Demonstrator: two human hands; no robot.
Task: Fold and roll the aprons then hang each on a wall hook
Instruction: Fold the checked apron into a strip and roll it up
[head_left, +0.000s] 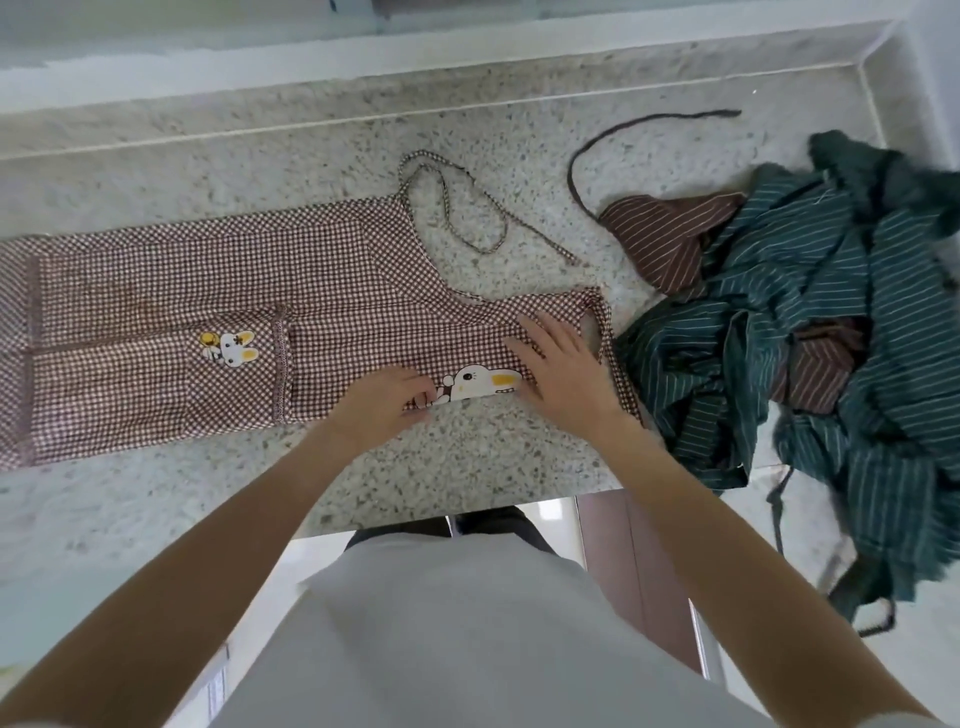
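A brown-and-white checked apron (156, 291) with rabbit patches lies folded lengthwise on the speckled stone counter (467, 467), stretching from the left edge to the middle. Its thin tie strings (457, 208) loop loosely on the counter behind it. My left hand (379, 400) curls its fingers at the apron's near folded edge beside the rabbit patch (483, 384). My right hand (561, 364) lies flat with spread fingers on the apron's bib end, pressing it down.
A heap of aprons sits at the right: green striped ones (831, 364) spilling over the counter edge, and a brown striped one (670, 234) with a dark strap (613, 135) trailing. A raised ledge (363, 67) runs along the back.
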